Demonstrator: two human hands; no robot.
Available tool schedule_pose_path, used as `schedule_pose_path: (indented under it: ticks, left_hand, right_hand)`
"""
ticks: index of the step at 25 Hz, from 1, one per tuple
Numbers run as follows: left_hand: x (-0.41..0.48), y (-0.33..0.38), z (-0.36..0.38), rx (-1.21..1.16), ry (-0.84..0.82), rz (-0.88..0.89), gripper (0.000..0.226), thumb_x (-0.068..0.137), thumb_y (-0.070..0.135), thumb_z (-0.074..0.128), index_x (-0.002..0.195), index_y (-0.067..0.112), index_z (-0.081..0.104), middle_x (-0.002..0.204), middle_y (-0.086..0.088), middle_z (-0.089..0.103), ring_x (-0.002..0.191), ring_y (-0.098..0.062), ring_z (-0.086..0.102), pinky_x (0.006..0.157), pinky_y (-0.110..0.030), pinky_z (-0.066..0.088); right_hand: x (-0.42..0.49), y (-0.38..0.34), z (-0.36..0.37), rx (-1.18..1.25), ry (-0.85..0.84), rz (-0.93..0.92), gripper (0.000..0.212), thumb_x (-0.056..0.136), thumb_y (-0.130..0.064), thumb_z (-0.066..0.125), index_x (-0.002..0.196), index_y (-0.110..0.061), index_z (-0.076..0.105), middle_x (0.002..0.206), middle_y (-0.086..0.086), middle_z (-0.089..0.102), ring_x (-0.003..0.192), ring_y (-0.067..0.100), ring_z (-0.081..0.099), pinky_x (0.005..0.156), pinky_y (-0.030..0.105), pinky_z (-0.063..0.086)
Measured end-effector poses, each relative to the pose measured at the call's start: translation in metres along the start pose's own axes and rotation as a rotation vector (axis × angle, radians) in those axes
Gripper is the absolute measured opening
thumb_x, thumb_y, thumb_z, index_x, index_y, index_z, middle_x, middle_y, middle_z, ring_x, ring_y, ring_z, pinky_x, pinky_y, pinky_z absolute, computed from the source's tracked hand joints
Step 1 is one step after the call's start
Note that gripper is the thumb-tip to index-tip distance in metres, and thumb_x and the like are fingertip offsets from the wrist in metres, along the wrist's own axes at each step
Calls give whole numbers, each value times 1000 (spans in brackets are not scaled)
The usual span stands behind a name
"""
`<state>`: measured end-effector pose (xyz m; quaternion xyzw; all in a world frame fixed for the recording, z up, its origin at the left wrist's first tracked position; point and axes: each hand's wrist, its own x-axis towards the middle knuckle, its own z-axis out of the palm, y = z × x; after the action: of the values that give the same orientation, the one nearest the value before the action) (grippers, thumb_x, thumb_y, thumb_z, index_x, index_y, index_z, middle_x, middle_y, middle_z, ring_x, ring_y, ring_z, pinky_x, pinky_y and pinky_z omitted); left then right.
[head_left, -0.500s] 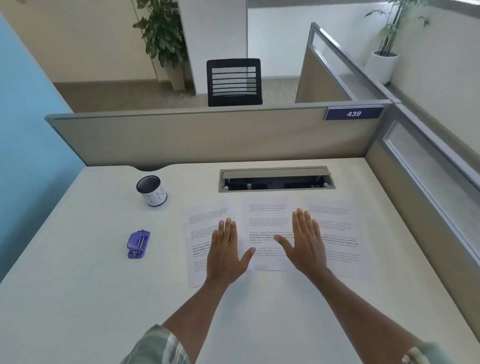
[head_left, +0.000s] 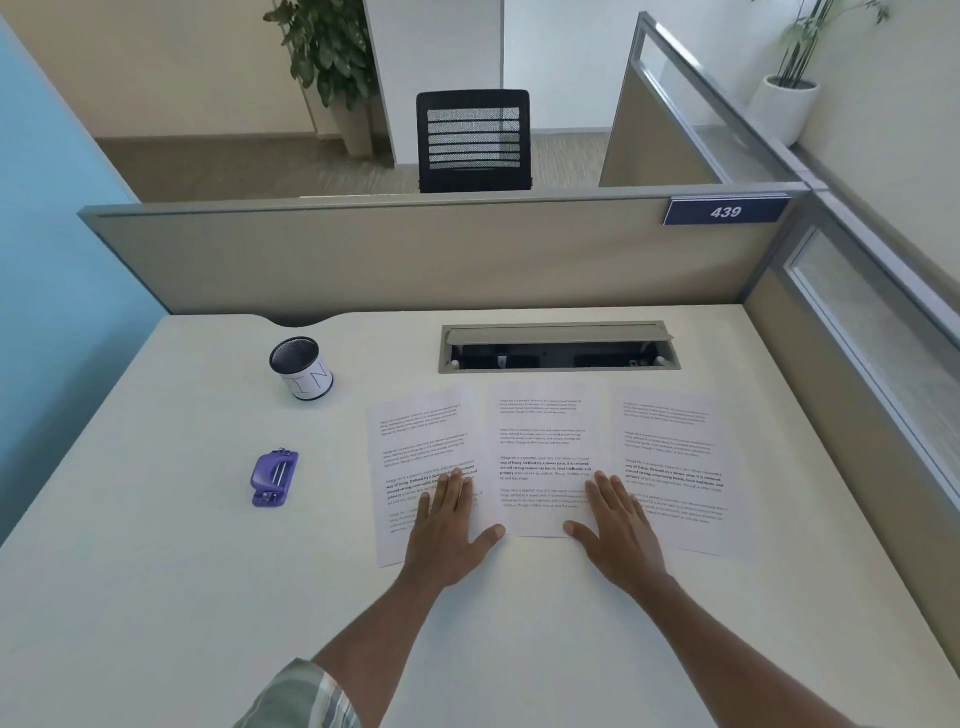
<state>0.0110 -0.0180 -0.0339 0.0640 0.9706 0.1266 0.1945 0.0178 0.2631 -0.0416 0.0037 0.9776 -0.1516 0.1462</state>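
Your left hand (head_left: 447, 535) and right hand (head_left: 621, 530) slid nearer, pressing flat on sheets (head_left: 545, 441) whose long axes point away from you.

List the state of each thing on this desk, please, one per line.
Left sheet, flat, face up, pressed by a hand.
Middle sheet, flat, face up.
Right sheet, flat, face up.
Left hand, flat, fingers straight.
Right hand, flat, on two sheets.
Punch, lying untouched.
Cup, upright.
Hatch, lid open.
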Motion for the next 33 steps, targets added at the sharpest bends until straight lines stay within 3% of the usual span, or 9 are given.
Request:
schedule_pose_path:
  ticks: [13,19,27,33]
  left_hand:
    - [13,20,16,-20,-5,130,98,104,76,34,175,14,5,184,-1,-7,170,-20,-9,138,-46,-3]
    - [11,17,13,-194,54,204,85,107,66,43,175,24,15,184,10,-1,169,-9,-5,139,-40,10]
    - [-9,-36,9,-291,258,-50,68,112,44,50,172,19,27,183,3,6,171,-19,1,139,-40,8]
    - [-14,-33,18,-356,209,-47,66,112,43,53,171,23,31,183,5,13,170,-15,7,136,-38,21]
  right_hand:
    - [4,3,14,14,36,-55,81,110,-58,48,174,-19,18,185,-1,5,171,18,1,138,38,5]
    - [2,9,11,67,54,-74,83,109,-56,53,174,-17,20,184,-1,8,171,17,3,139,37,9]
    - [-15,65,0,81,193,204,92,106,-63,51,174,-12,17,185,8,5,171,25,0,139,45,4]
    - [-18,69,12,64,114,183,96,105,-68,46,175,-14,9,185,6,-3,171,24,-5,139,44,3]
